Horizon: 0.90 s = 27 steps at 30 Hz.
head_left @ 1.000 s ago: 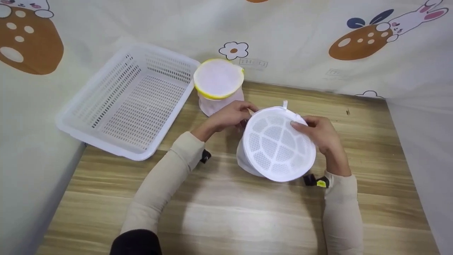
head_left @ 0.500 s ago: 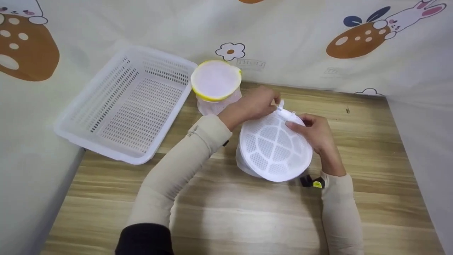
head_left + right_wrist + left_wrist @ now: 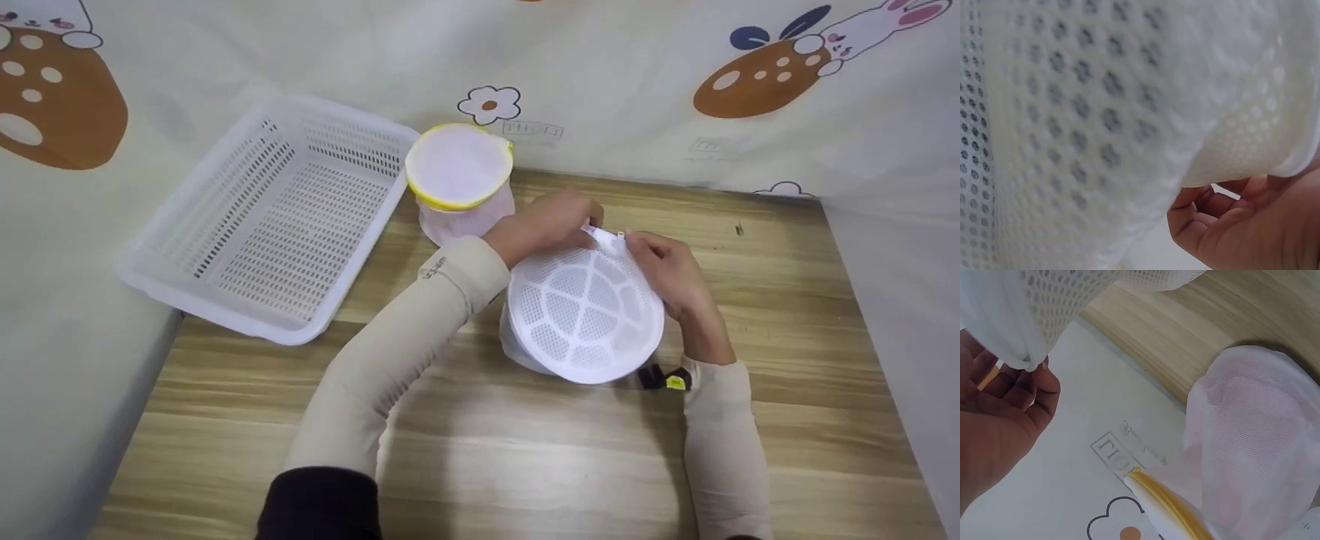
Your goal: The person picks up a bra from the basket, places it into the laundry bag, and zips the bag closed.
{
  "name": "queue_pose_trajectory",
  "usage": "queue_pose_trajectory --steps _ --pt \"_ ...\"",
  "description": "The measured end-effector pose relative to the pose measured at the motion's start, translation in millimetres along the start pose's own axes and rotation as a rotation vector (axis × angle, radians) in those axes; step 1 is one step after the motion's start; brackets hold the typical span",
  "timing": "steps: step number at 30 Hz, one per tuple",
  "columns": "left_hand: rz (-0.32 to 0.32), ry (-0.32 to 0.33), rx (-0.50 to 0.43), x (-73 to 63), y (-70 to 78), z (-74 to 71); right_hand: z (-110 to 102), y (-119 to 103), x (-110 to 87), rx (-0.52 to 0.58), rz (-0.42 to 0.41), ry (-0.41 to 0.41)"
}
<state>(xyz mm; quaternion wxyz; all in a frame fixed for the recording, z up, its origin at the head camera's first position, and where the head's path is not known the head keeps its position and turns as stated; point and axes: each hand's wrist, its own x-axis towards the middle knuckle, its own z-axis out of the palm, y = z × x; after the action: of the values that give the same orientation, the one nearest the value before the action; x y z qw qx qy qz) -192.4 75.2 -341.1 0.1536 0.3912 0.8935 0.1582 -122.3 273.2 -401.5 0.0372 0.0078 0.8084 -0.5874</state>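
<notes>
A round white mesh laundry bag stands on the table in the head view, its lid with a ribbed wheel pattern tilted toward me. My left hand pinches the far edge of its rim, and the left wrist view shows the fingertips at the edge of the mesh. Just to the right, my right hand grips the same rim with thumb and fingers, close to a small zipper pull. In the right wrist view, mesh fills most of the picture and its curled fingers show below the rim.
A pinkish mesh bag with a yellow zipped rim stands behind my left hand. Left of it is a white perforated plastic basket. A printed cloth wall borders the wooden table at the back.
My left hand has moved from the bag's left side up and right to the far rim, where a white tab stood. My right thumb has shifted from the lid up to the rim.
</notes>
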Motion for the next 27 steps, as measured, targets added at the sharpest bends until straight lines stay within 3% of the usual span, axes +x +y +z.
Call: queue_pose_trajectory --steps 7,10,16,24,27 --pt "0.023 -0.007 0.042 -0.9 2.5 0.5 2 1 6.9 0.141 -0.005 0.057" --pt "0.027 -0.015 0.037 -1.9 3.6 2.5 3 2 7.4 0.125 -0.013 0.089" --pt "0.019 -0.021 0.012 -2.2 4.4 4.2 2 5 8.0 0.102 -0.078 0.066" --pt "-0.009 0.023 -0.025 -4.0 -3.9 4.7 4 -9 -1.7 -0.049 -0.438 0.099" --pt "-0.012 0.049 -0.056 -7.0 -9.5 6.9 4 -13 -5.7 -0.113 -0.525 0.123"
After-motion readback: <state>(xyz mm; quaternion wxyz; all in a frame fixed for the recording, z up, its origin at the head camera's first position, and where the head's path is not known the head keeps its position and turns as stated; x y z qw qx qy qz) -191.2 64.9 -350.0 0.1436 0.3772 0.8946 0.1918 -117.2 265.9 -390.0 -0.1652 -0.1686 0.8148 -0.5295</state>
